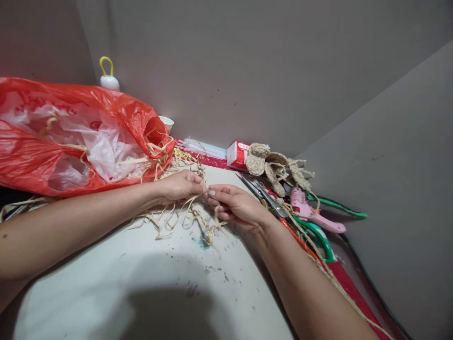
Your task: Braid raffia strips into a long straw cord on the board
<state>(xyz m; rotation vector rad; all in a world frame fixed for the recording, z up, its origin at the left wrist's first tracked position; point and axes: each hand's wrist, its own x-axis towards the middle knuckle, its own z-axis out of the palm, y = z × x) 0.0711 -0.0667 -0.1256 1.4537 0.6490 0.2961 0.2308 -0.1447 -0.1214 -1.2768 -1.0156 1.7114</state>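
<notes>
Above the white tabletop point(141, 283), my two hands meet fingertip to fingertip. My left hand point(182, 185) pinches pale raffia strands point(193, 200), thumb and fingers pressed together. From the right, my right hand point(238, 204) closes on the same raffia with thumb and forefinger, its other fingers curled. Loose ends trail below the hands, and a knotted or braided clump point(209, 232) of raffia lies on the table. The exact spot where the strands cross between the fingertips is too small to make out.
At left sits a red plastic bag point(116, 101) with raffia spilling out. To the right lie scissors point(271, 198), green-handled scissors point(320, 241), a pink glue gun point(311, 212) and woven raffia pieces point(257, 159). Behind are a red-and-white box point(238, 155), a paper cup point(167, 123) and a grey wall point(265, 71).
</notes>
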